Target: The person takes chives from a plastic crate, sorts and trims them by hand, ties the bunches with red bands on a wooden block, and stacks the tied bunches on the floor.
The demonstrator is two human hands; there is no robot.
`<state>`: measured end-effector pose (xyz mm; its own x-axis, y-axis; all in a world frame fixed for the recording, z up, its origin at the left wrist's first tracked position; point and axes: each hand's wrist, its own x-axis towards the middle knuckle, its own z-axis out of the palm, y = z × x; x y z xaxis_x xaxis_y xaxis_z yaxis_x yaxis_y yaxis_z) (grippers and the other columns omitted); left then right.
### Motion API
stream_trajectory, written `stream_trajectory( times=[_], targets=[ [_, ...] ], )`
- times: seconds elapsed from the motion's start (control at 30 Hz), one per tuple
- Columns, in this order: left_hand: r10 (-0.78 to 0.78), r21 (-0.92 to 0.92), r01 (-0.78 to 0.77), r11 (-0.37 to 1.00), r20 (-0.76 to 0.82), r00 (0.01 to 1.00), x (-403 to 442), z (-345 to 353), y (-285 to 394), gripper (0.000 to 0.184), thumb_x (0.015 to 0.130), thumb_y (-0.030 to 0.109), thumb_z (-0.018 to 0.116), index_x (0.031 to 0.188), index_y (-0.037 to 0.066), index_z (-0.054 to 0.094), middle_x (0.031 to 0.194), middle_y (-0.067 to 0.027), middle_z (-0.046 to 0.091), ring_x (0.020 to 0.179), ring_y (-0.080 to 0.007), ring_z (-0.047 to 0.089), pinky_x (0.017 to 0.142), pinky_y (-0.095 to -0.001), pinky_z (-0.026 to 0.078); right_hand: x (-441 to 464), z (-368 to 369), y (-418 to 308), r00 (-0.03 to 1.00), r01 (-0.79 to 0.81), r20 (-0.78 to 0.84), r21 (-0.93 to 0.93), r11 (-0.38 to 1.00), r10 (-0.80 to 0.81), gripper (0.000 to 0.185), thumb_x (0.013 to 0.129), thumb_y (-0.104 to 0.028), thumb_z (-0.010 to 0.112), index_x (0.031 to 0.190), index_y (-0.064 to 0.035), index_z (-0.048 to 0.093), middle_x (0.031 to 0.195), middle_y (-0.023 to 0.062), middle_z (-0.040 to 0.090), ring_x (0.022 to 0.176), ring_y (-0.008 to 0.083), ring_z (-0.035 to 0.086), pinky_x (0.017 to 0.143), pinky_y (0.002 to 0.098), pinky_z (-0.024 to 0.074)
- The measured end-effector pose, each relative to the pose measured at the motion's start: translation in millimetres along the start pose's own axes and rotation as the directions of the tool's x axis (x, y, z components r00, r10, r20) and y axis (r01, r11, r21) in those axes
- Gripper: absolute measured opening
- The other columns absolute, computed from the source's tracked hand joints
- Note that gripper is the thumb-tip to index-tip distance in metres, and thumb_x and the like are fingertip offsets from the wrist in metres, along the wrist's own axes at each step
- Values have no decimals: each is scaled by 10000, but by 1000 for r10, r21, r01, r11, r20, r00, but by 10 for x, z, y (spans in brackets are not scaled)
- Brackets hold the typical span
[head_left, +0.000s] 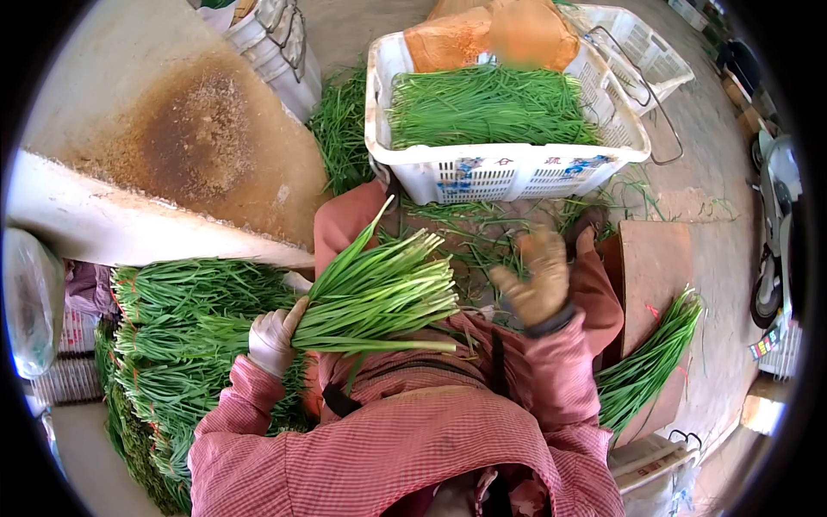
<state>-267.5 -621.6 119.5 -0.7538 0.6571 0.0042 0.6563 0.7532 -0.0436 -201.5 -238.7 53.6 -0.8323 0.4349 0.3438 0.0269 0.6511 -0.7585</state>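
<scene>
My left hand (pixel 276 338), in a pale glove with bare fingertips, grips a bunch of garlic chives (pixel 379 302) above my lap. The pale cut ends point right. To the right, my right hand (pixel 538 280) in a tan glove is raised over my knee, slightly blurred, with its fingers apart and nothing in it. Stacked bundles of chives (pixel 194 345) lie at my left, some bound with red-orange ties. Another bunch of chives (pixel 650 366) rests on a brown board at my right.
In front stands a white plastic crate (pixel 517 164) filled with chives, an orange-brown sheet at its back. A stained ledge (pixel 181 138) is at the left, with a bucket (pixel 280 56) behind it. Loose chives litter the floor. A scooter (pixel 775 224) stands far right.
</scene>
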Motion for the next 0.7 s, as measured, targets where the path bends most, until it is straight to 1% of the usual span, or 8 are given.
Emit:
stream_trajectory(
  times=[0.1,0.3,0.4,0.43,0.47,0.53,0.6,0.7],
  targets=[
    [7,-2,-7,1000,-44,999,-6,42,45,628,560,119,651,1160,111,464,652,-63,492,564,-248,505,533,-348,397,-67,328,-438,844,380,449,-119,917,-292,502,603,-435,682,1009,-157,587,1145,100,498,1100,246,414,992,386,226],
    [-91,-272,97,957,36,995,-46,99,7,559,607,107,638,1142,114,477,780,-106,583,696,-268,578,621,-331,459,-108,757,-257,782,-192,603,472,861,-157,220,799,-206,551,967,-65,567,907,111,567,842,228,498,777,329,407],
    [-123,-386,167,908,134,983,33,97,55,519,649,113,626,1145,135,475,836,-123,595,768,-265,588,669,-317,473,-126,724,-310,830,-547,551,779,306,82,174,848,-134,496,771,0,577,743,74,536,677,129,484,665,247,434],
    [-101,-439,147,887,125,987,57,112,52,511,650,110,625,1140,134,481,839,-123,594,774,-266,587,672,-317,473,-51,566,-334,846,-378,532,640,669,-31,231,854,-177,500,755,10,593,726,60,550,705,110,495,687,231,429],
    [-81,-489,126,863,113,990,71,121,52,503,652,108,624,1135,133,486,843,-123,594,780,-268,586,676,-317,473,20,491,-323,846,-379,532,638,670,-28,231,854,-177,500,755,10,593,726,60,550,705,110,495,687,231,429],
    [-112,-526,167,834,134,985,77,118,40,490,658,106,618,1130,133,491,856,-127,593,797,-267,586,697,-314,470,171,397,-264,794,-605,517,725,328,321,236,848,-210,514,822,7,603,775,52,571,760,100,508,725,224,419],
    [-107,-466,163,870,144,984,55,144,-9,499,659,122,622,1138,136,484,841,-122,592,784,-270,584,686,-319,469,238,357,26,890,-452,324,729,514,322,242,851,-253,506,879,-42,622,816,41,603,802,123,529,770,250,408],
    [-76,-336,135,932,183,980,62,165,-36,526,642,145,635,1144,141,477,810,-118,586,741,-274,581,643,-337,463,498,108,-211,859,-325,511,534,780,8,445,742,-258,630,1122,-79,482,1115,150,490,1054,245,442,935,341,325]
  ],
)
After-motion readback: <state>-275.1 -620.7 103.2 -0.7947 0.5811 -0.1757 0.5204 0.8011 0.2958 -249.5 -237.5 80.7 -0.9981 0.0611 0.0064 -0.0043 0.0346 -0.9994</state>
